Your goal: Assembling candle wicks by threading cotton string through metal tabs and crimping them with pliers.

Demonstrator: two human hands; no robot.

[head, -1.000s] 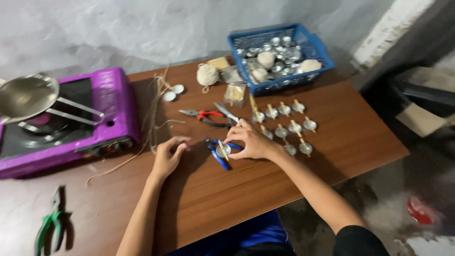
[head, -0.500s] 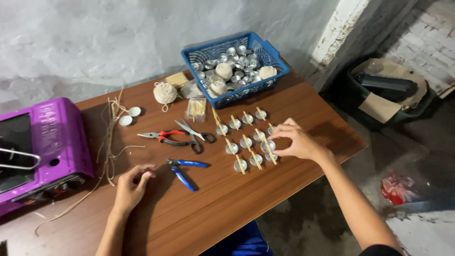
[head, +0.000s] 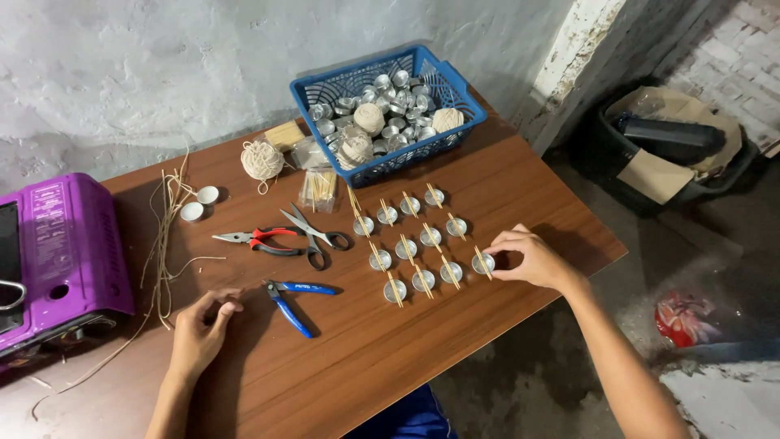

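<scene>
Setting the newest small metal cup (head: 483, 262) down near the counter's (head: 520, 187) right edge, right hand (head: 532, 258) fingertips pinched lightly on it, at the end of the front row of matching cups (head: 410, 236) with sticks laid across. Moved there within the last second from the counter's middle, where both hands had worked beside the blue-handled pliers (head: 290, 296). Left hand (head: 197, 333) resting near the front edge, fingers loosely curled, holding nothing visible. Blue basket (head: 455, 93) of spare cups at the far edge.
</scene>
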